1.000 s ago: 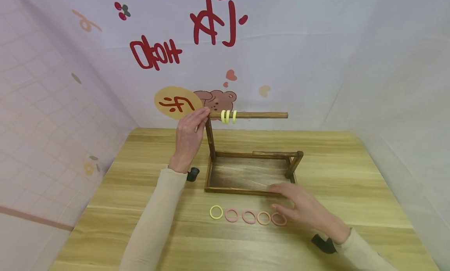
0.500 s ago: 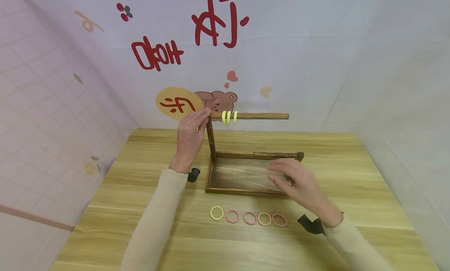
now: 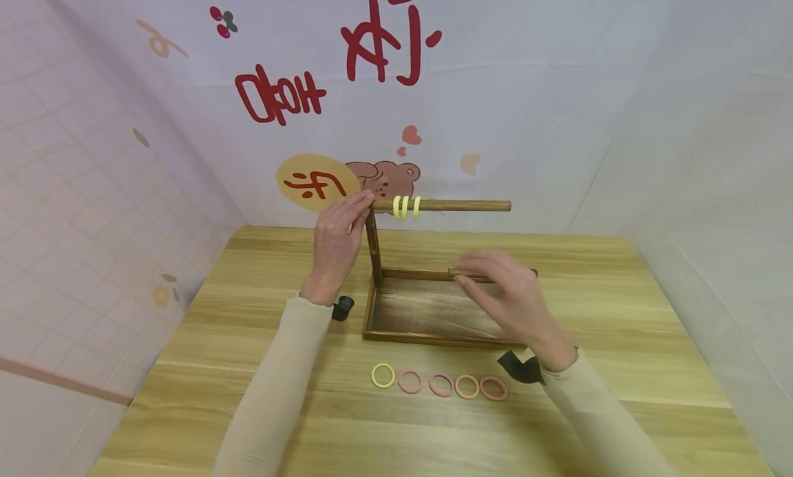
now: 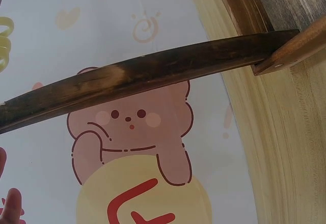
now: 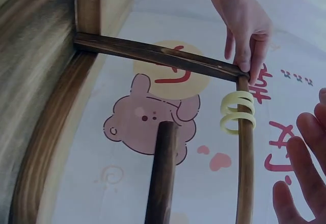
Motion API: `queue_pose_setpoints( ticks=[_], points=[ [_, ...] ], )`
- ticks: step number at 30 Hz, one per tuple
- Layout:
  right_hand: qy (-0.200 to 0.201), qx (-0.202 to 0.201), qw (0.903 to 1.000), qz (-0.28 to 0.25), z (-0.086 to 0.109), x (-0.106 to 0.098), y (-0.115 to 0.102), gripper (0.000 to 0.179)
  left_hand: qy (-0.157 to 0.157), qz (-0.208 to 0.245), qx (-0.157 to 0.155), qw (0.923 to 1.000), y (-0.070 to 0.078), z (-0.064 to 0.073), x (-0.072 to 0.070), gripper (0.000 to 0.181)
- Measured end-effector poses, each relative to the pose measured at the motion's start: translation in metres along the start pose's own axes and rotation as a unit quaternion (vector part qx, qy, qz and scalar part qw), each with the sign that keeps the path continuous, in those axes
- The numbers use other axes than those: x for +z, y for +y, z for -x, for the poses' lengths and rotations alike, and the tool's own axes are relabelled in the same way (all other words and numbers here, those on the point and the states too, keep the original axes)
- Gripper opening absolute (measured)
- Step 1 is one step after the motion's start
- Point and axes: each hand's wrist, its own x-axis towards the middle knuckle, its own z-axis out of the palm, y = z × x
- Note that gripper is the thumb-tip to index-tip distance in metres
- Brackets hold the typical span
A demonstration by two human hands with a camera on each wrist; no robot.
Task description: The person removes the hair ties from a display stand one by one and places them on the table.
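Note:
The left hand (image 3: 336,243) grips the top corner of a dark wooden stand (image 3: 374,246), where the upright meets the upper rod (image 3: 471,206). Three pale yellow rings (image 5: 238,111) hang on that rod close to the corner. The right hand (image 3: 504,298) is in front of the stand's shorter lower rod (image 5: 162,173), covering most of it in the head view. Its fingers are parted and loosely bent, with nothing between them. In the left wrist view the upright (image 4: 147,68) crosses the picture, and only fingertips (image 4: 11,206) show at the left edge.
On the table before the stand lie a yellow ring (image 3: 383,386), pink rings (image 3: 410,391) and an orange ring (image 3: 467,396) in a row. Black straps (image 3: 520,368) show at both wrists. A printed cloth wall (image 3: 526,105) rises behind the table.
The right hand has risen from near the stand's front edge and the rings, moving forward and left to the lower rod. The left hand stays on the corner.

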Motion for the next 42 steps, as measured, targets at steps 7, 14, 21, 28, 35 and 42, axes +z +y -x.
queue_pose_setpoints(
  ticks=[7, 14, 21, 28, 35, 42],
  points=[
    [0.013, 0.010, 0.9999, -0.005, -0.016, 0.006, 0.001, 0.037, -0.001, -0.003, 0.001, 1.0000, 0.000, 0.000, 0.000, 0.023],
    [0.014, -0.002, 0.9998, 0.013, -0.030, 0.011, 0.005, 0.026, -0.009, -0.003, -0.005, 0.9999, 0.000, 0.000, -0.001, 0.024],
    [0.010, -0.003, 0.9993, 0.036, -0.044, 0.015, 0.012, 0.033, -0.009, -0.002, 0.000, 1.0000, 0.000, 0.000, -0.001, 0.024],
    [0.009, 0.011, 0.9988, 0.046, -0.055, 0.019, 0.020, 0.028, -0.008, -0.003, 0.000, 1.0000, 0.000, 0.000, -0.002, 0.025],
    [0.008, 0.012, 0.9980, 0.062, -0.065, 0.024, 0.026, 0.030, -0.011, -0.003, -0.003, 0.9999, 0.000, 0.000, -0.002, 0.025],
    [-0.013, 0.000, 0.9968, 0.080, -0.073, 0.029, 0.032, 0.032, -0.011, -0.003, -0.002, 0.9999, 0.000, 0.000, -0.002, 0.025]
  ],
)
